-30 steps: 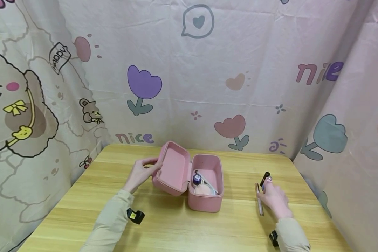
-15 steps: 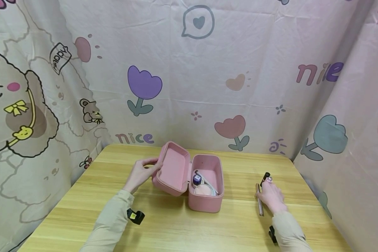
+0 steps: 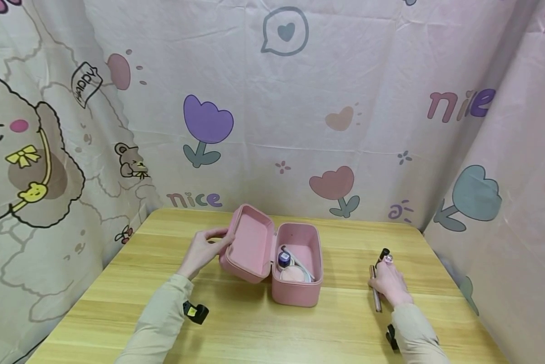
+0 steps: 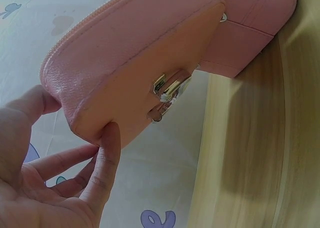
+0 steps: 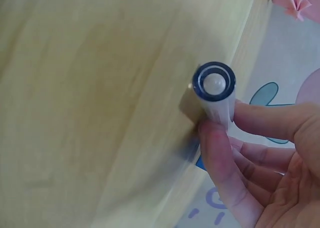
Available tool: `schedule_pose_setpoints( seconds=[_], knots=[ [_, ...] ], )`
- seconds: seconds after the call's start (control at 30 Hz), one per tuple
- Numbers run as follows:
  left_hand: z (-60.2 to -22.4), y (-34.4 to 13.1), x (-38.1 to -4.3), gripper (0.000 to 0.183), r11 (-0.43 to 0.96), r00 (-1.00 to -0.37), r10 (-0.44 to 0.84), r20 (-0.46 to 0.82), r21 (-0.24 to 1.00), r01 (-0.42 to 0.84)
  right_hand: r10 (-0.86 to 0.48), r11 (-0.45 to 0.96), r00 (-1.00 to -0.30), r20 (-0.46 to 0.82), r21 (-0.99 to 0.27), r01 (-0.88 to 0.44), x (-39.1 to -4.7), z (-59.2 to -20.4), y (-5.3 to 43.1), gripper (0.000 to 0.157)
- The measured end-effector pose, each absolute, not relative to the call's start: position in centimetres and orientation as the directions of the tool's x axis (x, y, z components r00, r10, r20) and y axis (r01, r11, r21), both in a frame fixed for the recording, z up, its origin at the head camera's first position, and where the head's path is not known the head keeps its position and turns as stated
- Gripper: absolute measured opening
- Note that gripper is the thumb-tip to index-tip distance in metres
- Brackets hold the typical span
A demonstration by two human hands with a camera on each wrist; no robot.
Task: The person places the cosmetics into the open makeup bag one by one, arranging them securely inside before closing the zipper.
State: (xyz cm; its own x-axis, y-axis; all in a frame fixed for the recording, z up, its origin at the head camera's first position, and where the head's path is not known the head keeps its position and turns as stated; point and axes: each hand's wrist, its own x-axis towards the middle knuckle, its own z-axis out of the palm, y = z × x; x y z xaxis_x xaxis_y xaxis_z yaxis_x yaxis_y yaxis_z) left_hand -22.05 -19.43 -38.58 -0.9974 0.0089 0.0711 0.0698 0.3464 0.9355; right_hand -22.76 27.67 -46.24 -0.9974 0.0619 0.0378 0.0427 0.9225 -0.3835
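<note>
A pink cosmetic case [image 3: 296, 294] stands on the table with its lid [image 3: 252, 242] swung out to the left. My left hand [image 3: 204, 252] grips the lid's outer edge; in the left wrist view the thumb and fingers hold its corner, near a gold-coloured buckle [image 4: 167, 92]. Inside the case lie a small dark-blue jar [image 3: 284, 259], a round pale compact [image 3: 293, 274] and a thin white stick. At the right, my right hand [image 3: 390, 284] pinches a slim pinkish cosmetic tube [image 3: 377, 302]. The right wrist view shows its dark-ringed end [image 5: 214, 82] beyond thumb and finger.
Just beyond the right hand lie a black cylinder [image 3: 384, 253] and a small item with a shiny top [image 3: 388, 259], partly hidden by the fingers. The wooden table [image 3: 254, 333] ends against a printed curtain [image 3: 272, 126] at the back and sides.
My right hand has shifted slightly left and closed on the slim tube, which has moved a little to the right. The left hand and lid have stayed still.
</note>
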Motion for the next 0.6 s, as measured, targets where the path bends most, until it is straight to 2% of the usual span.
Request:
schedule_pose_setpoints(
  seconds=[0.23,0.43,0.6],
  knots=[
    [-38.55,-19.46,-21.95,0.05,0.367,-0.996,0.002,0.087,0.927,0.082,0.064,0.913,-0.998,0.008,-0.404,0.055,-22.6,-46.1,27.63,0.022],
    [-38.57,-19.43,-21.89,0.052,0.356,-0.997,0.002,0.079,0.932,0.074,0.043,0.908,-0.998,0.043,-0.42,0.021,-22.53,-46.13,27.67,0.028],
    [-38.55,-19.41,-21.91,0.052,0.348,-0.997,-0.002,0.08,0.935,0.074,0.037,0.868,-0.997,0.062,-0.496,0.001,-22.65,-46.26,27.73,0.011]
  ],
)
